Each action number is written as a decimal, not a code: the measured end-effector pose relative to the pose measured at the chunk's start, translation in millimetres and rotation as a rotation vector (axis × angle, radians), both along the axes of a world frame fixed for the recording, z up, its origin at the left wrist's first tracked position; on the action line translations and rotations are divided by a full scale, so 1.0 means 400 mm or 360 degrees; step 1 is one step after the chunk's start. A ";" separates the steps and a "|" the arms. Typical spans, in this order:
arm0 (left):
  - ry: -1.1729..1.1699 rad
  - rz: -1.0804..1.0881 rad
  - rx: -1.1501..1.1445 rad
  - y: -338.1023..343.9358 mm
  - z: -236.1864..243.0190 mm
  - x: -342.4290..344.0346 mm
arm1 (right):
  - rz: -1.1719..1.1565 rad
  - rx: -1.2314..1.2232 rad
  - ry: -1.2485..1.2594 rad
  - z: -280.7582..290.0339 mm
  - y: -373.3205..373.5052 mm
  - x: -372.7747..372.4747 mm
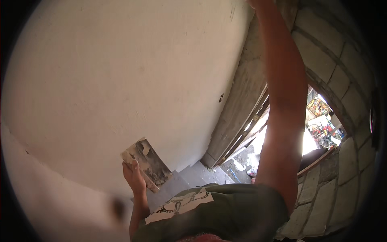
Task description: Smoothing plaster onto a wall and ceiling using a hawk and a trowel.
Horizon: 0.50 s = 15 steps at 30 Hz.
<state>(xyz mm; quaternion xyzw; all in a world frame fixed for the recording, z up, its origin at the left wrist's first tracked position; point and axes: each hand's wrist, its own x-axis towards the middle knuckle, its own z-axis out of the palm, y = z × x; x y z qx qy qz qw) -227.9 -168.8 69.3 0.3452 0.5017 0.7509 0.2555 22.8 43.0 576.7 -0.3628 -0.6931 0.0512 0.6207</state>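
Note:
My left hand (134, 176) is closed around a rectangular, plaster-smeared board (155, 161) at lower centre left, held out in front of the white plastered wall (145, 64). Its face is mottled grey with pale material along the edges. My right arm reaches up along the right side of the picture, so that my right hand (253, 3) is cut off at the top edge near the join of the white wall and a rough grey strip (231, 101); whether it holds anything is hidden. My dark green shirt shows along the lower edge.
At the right is a bare block wall (336, 56) with a bright doorway (322, 117), partly behind my arm, with bicycles (320, 133) and mixed items beyond. A grey floor (197, 179) with pale debris near the doorway lies below.

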 end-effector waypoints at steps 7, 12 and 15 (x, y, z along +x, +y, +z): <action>-0.0139 0.0003 0.0039 0.002 -0.035 0.008 | -0.0308 0.0548 -0.0154 -0.237 0.125 0.223; 0.0188 0.0113 -0.0093 -0.009 0.011 -0.018 | -0.0229 0.0369 0.0054 -0.306 0.095 -0.028; 0.0176 0.0082 -0.0113 0.005 0.029 0.005 | -0.0132 0.0425 0.0181 -0.303 0.217 -0.119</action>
